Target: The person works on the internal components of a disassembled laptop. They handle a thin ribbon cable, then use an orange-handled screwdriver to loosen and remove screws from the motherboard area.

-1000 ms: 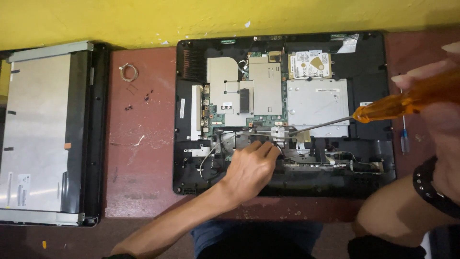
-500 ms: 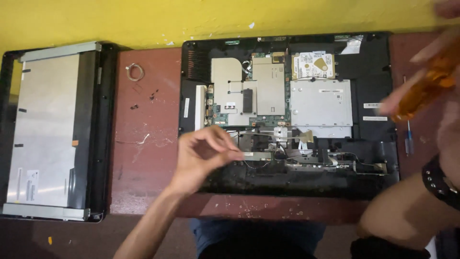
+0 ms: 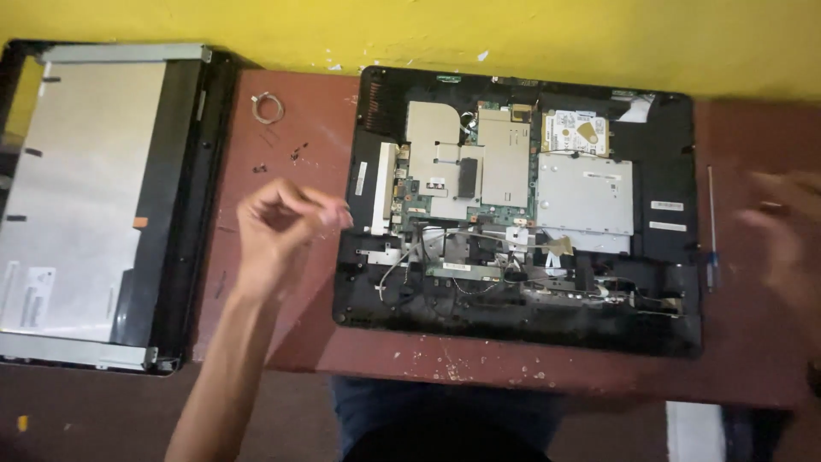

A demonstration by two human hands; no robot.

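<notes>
Above red table (image 3: 282, 111), left hand (image 3: 278, 227), fingers (image 3: 329, 214) pinched

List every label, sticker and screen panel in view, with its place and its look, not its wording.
Display panel: far left, face down, grey metal back in a black frame.
White sticker: panel's lower left corner, rectangular.
Hard drive label: open computer chassis, upper right, white on a yellowish board.
Two white strip labels: chassis right side, black plastic.

Bare table strip (image 3: 291, 257) between display panel (image 3: 94, 205) and opened computer chassis (image 3: 522, 205); loose screws (image 3: 295, 156), wire coil (image 3: 268, 108) near far end.
</notes>
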